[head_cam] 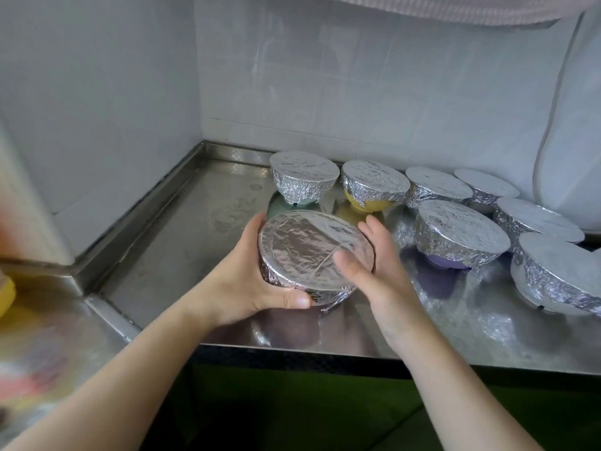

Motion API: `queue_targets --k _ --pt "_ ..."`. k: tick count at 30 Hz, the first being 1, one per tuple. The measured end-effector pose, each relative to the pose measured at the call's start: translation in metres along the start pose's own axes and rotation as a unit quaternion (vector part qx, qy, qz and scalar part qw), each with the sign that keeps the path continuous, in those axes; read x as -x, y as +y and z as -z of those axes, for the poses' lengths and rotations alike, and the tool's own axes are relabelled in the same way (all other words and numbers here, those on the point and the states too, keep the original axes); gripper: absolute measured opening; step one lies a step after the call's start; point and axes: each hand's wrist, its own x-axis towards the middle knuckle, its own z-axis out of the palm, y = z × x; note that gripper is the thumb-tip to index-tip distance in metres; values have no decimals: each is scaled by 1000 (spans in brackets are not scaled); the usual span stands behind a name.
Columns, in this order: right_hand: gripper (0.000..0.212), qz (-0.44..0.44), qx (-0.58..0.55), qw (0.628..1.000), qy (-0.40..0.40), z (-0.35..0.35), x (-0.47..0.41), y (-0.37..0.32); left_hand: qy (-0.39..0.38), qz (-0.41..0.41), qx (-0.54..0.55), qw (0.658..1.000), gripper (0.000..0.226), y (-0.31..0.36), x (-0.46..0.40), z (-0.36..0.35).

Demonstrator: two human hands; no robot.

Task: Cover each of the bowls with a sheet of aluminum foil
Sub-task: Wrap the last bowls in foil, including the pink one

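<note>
White tiled walls meet in a corner behind a stainless steel counter (182,229), its raised lip running along the left and back edges.

Farthest left, beyond the left hand, a blurred yellow object (5,296) sits at the frame's edge; I cannot tell what it is.

The left hand (257,281) cups the near-left side of a round foil-wrapped bowl (312,255), thumb curled under the lower edge and fingers wrapped behind the far rim. That hold seems meant to tilt the bowl's covered top toward the person, so the foil skirt can be checked or pressed tight all round.

Behind the held bowl, past the fingertips, stand a foil-covered green bowl (304,179) and a foil-covered yellow bowl (374,185), each with its base showing under the foil.

The right hand (374,268) lies against the bowl's right side, fingers straight and loosely spread, palm toward the foil. It is open and grips nothing; I judge it is smoothing or steadying the wrap, though firm contact is hard to confirm.

Right of that hand, a foil-covered purple bowl (461,237) stands near, and more covered bowls (553,268) crowd beyond it toward the wall. Parking them there likely keeps the finished ones clear of the working spot.
</note>
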Motion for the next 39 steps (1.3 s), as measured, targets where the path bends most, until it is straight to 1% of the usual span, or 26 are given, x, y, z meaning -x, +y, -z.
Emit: queue_targets --k 1,2,4,6,8,10,12,15,18,21,24,28,30,34,39 --pt "130 23 26 999 -34 3 3 1 4 -4 -10 1000 108 -4 -1 0" --pt "136 34 43 997 -49 4 4 1 11 -7 -17 1000 113 -6 -2 -1" --pt "147 38 78 995 -53 4 4 0 21 -12 -21 999 120 -8 -4 -2" --pt "159 35 99 993 -56 6 2 2 20 -17 -26 999 121 -6 -6 -3" --pt "165 38 118 990 -60 6 2 3 19 -23 -30 999 121 -7 -7 -3" --pt "162 35 138 988 -54 6 2 4 23 -23 -34 999 120 -6 -6 -4" --pt "158 39 146 987 -51 6 3 4 10 -29 -48 998 117 -4 -6 -3" --pt "153 41 139 988 -51 8 4 5 -32 -25 -51 998 103 2 -6 7" --pt "147 47 130 989 -58 11 2 9 -75 -5 -30 997 104 2 -5 25" --pt "145 49 128 988 -67 15 1 11 -113 -1 1 994 93 5 -4 35" --pt "147 53 132 987 -78 15 -1 9 -101 -1 4 995 88 3 -6 35" --pt "152 51 139 986 -76 12 -1 2 -67 -3 -7 998 92 -2 -9 33" --pt "151 50 156 984 -65 10 1 -2 -58 -6 -5 998 91 -4 -10 31" --pt "146 56 194 978 -53 10 4 -4 -61 -9 -14 998 87 -5 -11 29" --pt "154 55 227 971 -54 6 2 -8 -76 -6 -36 996 86 -3 -11 32"
